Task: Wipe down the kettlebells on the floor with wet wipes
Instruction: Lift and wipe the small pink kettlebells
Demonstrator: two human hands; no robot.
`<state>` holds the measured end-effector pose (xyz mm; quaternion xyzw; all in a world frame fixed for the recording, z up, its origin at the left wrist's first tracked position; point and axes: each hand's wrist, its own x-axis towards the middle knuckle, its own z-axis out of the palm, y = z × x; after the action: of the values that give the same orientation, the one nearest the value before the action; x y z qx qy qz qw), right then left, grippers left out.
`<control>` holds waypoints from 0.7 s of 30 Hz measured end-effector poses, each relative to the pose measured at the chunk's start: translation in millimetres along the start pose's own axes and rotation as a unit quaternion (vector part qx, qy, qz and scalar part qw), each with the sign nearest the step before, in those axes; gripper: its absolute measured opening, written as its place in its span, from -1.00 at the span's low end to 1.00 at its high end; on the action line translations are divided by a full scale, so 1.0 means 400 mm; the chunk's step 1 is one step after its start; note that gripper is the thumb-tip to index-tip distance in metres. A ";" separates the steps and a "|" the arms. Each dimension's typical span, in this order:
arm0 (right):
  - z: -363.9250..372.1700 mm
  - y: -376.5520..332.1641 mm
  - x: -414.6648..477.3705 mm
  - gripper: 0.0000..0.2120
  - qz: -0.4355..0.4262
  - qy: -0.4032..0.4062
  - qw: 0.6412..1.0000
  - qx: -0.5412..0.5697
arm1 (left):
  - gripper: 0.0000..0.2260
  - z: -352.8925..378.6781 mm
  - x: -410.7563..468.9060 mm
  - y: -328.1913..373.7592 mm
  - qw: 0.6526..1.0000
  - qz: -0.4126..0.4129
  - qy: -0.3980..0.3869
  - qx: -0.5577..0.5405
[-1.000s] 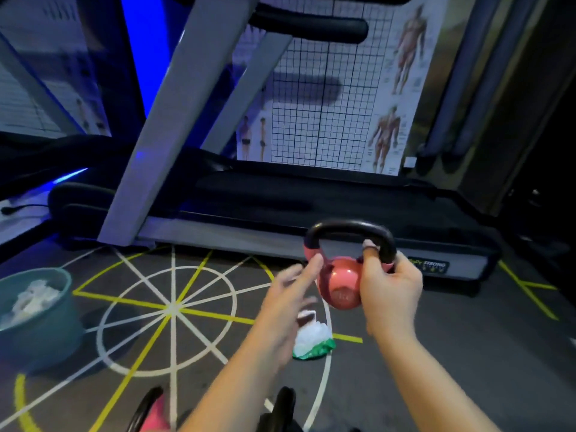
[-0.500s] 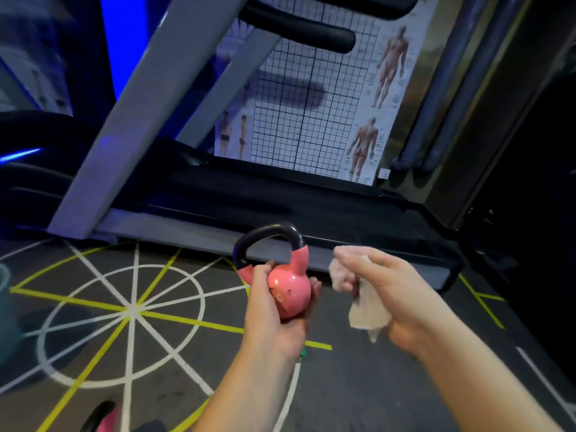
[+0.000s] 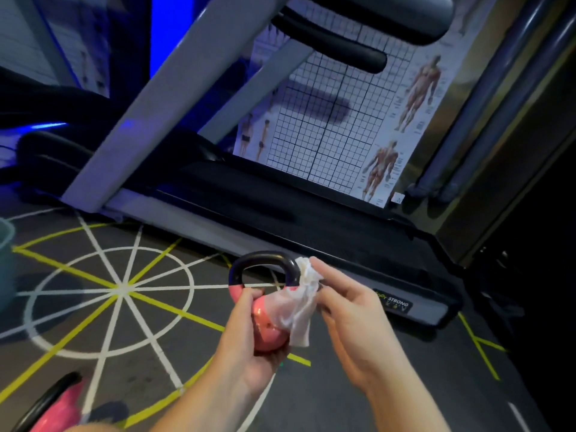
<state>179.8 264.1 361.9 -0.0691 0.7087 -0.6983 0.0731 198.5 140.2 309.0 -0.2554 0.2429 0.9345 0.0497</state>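
A small pink kettlebell (image 3: 263, 328) with a black handle is held up above the floor. My left hand (image 3: 246, 353) grips its round body from below and from the left. My right hand (image 3: 349, 319) pinches a white wet wipe (image 3: 300, 302) and presses it against the right side of the handle and the top of the body. The wipe hangs down over the bell's right face. A second pink kettlebell (image 3: 56, 410) lies at the bottom left corner, partly cut off by the frame edge.
A treadmill (image 3: 280, 213) runs across the floor just beyond my hands, its grey upright slanting overhead. A teal bin (image 3: 4, 263) shows at the left edge. The grey floor (image 3: 124, 285) carries white and yellow line markings. Anatomy posters hang on the far wall.
The kettlebell passed from my right hand into my left. My right hand took up the wipe and has now brought it against the handle's right side.
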 end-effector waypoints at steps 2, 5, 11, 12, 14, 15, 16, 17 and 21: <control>-0.021 0.002 -0.001 -0.62 -0.021 -0.005 0.999 -0.048 | -0.83 0.007 0.005 -0.007 1.000 0.008 -0.002 0.011; -0.055 0.009 0.001 -0.77 -0.063 0.028 0.992 -0.102 | -0.85 0.014 0.012 -0.015 0.999 0.030 -0.011 0.042; -0.101 0.029 0.008 -0.86 -0.066 0.024 0.992 -0.108 | -0.86 0.042 0.015 -0.031 0.996 0.052 -0.032 0.060; -0.102 0.030 0.008 -0.85 -0.058 0.009 0.995 -0.083 | -0.85 0.048 0.012 -0.032 0.996 0.056 -0.033 0.062; -0.110 0.015 0.006 -0.83 -0.057 -0.001 0.997 -0.046 | -0.85 0.073 0.005 -0.038 0.995 0.061 -0.031 0.066; -0.109 0.009 0.004 -0.83 -0.065 0.001 0.997 -0.037 | -0.83 0.081 0.002 -0.038 0.995 0.067 -0.030 0.070; -0.105 0.003 0.001 -0.84 -0.079 0.008 0.996 -0.037 | -0.81 0.090 -0.003 -0.034 0.994 0.076 -0.034 0.076; -0.102 -0.005 -0.003 -0.85 -0.095 0.019 0.995 -0.039 | -0.80 0.103 -0.009 -0.031 0.993 0.082 -0.037 0.081; -0.083 -0.042 -0.016 -0.82 -0.136 0.073 0.988 0.000 | -0.77 0.169 -0.036 0.001 0.988 0.102 -0.037 0.111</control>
<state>179.2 297.5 379.2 -0.1134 0.6963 -0.7049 -0.0746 180.2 172.6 367.1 -0.1873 0.3679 0.9107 -0.0090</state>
